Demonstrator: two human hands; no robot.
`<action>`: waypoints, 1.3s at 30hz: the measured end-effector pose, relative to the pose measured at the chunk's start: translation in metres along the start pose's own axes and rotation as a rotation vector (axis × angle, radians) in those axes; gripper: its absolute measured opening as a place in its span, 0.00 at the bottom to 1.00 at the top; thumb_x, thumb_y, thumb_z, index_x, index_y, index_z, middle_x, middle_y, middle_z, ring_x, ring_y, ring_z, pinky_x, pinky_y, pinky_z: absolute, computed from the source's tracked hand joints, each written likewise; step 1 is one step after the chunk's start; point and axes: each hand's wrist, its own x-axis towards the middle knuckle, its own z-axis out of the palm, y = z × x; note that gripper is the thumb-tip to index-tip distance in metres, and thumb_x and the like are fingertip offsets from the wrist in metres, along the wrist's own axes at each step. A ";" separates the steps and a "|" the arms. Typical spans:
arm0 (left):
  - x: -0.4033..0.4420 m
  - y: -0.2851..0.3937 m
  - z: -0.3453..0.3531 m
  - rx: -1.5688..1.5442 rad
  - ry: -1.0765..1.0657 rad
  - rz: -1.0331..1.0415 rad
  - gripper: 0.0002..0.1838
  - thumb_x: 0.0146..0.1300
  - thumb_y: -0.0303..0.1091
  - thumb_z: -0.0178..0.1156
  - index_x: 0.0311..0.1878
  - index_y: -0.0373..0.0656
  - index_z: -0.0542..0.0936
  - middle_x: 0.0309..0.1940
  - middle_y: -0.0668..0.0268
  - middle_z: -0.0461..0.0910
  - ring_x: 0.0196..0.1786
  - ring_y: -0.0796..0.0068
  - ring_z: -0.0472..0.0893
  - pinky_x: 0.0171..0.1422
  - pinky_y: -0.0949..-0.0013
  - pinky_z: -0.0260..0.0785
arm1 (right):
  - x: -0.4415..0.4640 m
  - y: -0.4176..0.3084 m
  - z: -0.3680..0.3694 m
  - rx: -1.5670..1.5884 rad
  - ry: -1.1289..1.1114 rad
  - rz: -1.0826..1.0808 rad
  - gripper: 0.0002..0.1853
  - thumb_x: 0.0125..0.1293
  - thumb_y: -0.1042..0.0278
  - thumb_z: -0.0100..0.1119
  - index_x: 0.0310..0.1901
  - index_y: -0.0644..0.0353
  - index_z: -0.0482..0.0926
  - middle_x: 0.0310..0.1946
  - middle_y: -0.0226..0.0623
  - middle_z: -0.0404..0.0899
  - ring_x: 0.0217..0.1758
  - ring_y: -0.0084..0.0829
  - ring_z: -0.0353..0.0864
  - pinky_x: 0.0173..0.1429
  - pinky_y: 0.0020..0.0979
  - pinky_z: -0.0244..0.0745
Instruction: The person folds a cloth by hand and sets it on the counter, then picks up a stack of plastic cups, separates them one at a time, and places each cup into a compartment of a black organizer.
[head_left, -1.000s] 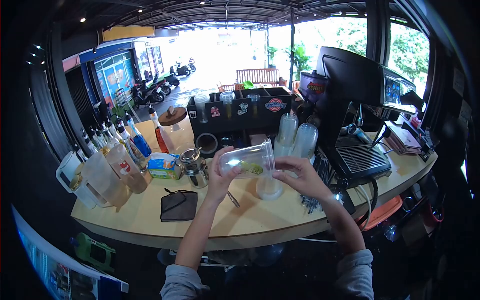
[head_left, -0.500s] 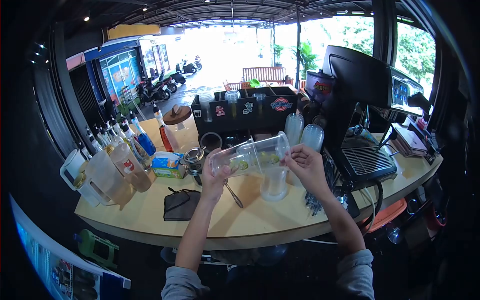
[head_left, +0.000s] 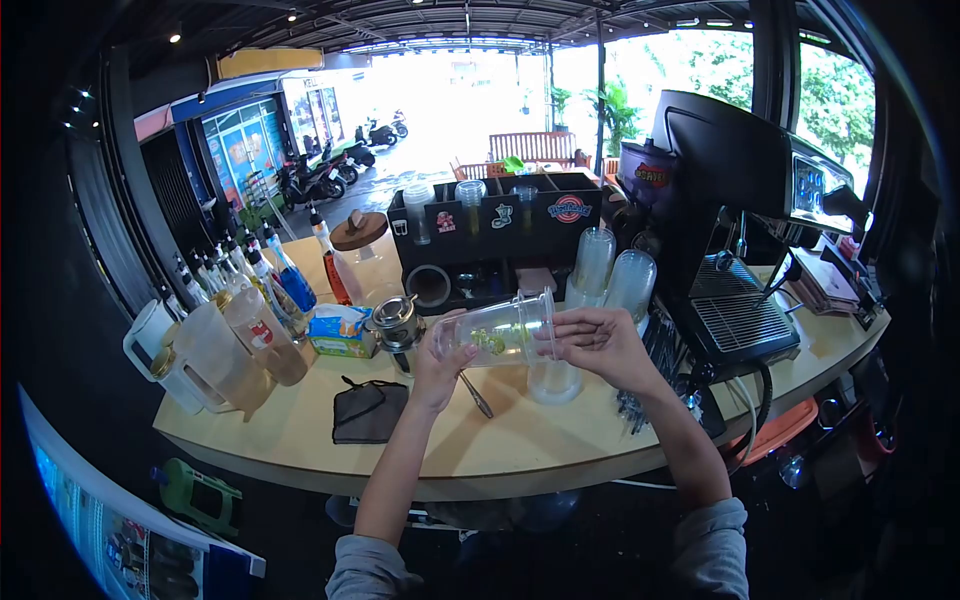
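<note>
Held sideways above the counter is a pair of clear plastic cups (head_left: 505,335), one nested in the other, with green-yellow printed logos. My left hand (head_left: 440,370) is wrapped round the base end. At the rim end, my right hand (head_left: 600,345) grips the edge with thumb and fingers. Just below stands another clear plastic container (head_left: 555,383), partly covered by the held cups. A metal handle (head_left: 478,396) lies on the counter beside my left wrist. Left of that hand are a metal drip filter (head_left: 397,322) and a dark cloth pouch (head_left: 368,412).
Syrup bottles (head_left: 290,280) and plastic pitchers (head_left: 208,358) crowd the left, near a tissue pack (head_left: 342,332). A black organizer (head_left: 480,225) with cups stands behind. Upturned cup stacks (head_left: 630,282) and an espresso machine (head_left: 745,310) are on the right of the wooden counter (head_left: 490,455).
The cup near my right hand has slid leftward deep into the one in my left hand. My right hand has moved left with it, its fingers now more stretched along the rim.
</note>
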 end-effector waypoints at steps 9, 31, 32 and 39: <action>-0.007 0.005 0.012 0.185 0.028 0.164 0.32 0.49 0.22 0.71 0.59 0.37 0.69 0.52 0.63 0.75 0.55 0.73 0.75 0.62 0.68 0.69 | -0.003 0.007 0.010 -0.198 0.213 -0.021 0.14 0.51 0.81 0.63 0.41 0.70 0.75 0.28 0.30 0.78 0.33 0.16 0.80 0.41 0.19 0.77; -0.021 0.000 0.009 0.207 0.126 0.283 0.31 0.49 0.25 0.71 0.57 0.37 0.69 0.49 0.64 0.75 0.53 0.75 0.75 0.58 0.71 0.69 | -0.012 0.011 0.018 -0.637 0.161 -0.226 0.19 0.58 0.79 0.55 0.52 0.64 0.66 0.30 0.43 0.73 0.34 0.39 0.78 0.39 0.34 0.75; -0.022 -0.001 0.008 0.206 0.123 0.283 0.31 0.49 0.25 0.71 0.57 0.37 0.69 0.49 0.64 0.75 0.53 0.75 0.75 0.58 0.71 0.69 | -0.013 0.011 0.015 -0.669 0.193 -0.264 0.21 0.57 0.80 0.55 0.54 0.62 0.66 0.31 0.43 0.74 0.35 0.40 0.79 0.38 0.35 0.75; -0.018 -0.005 0.002 0.050 0.145 0.203 0.28 0.53 0.28 0.67 0.58 0.37 0.68 0.52 0.64 0.73 0.55 0.74 0.74 0.60 0.67 0.72 | -0.007 0.014 0.008 -0.822 0.269 -0.530 0.17 0.56 0.83 0.54 0.49 0.61 0.74 0.35 0.40 0.74 0.36 0.37 0.80 0.38 0.34 0.76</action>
